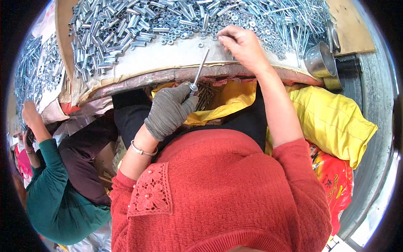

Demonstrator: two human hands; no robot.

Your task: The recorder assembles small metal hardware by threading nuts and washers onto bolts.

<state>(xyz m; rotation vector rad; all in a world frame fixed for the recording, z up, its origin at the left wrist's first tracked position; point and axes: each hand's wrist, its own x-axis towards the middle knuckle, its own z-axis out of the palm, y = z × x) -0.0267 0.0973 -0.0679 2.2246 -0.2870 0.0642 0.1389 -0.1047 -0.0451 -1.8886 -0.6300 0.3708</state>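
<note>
While grey-gloved left hand [171, 108] holds slim silver metal rod [202, 66], bare right hand [240, 45] curls by small silver metal rings [269, 42], contents hidden; likely picking step; next calls for threading ring.

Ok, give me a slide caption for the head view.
Gloved left hand holding a thin metal rod, bare right hand at the near edge of heaped metal parts.

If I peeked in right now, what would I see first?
First, shiny metal tubes, nuts and long thin rods heaped across the top. Below them, a gray-gloved left hand grips a slim tilted metal rod. A bright red sweater fills the bottom middle.
</note>
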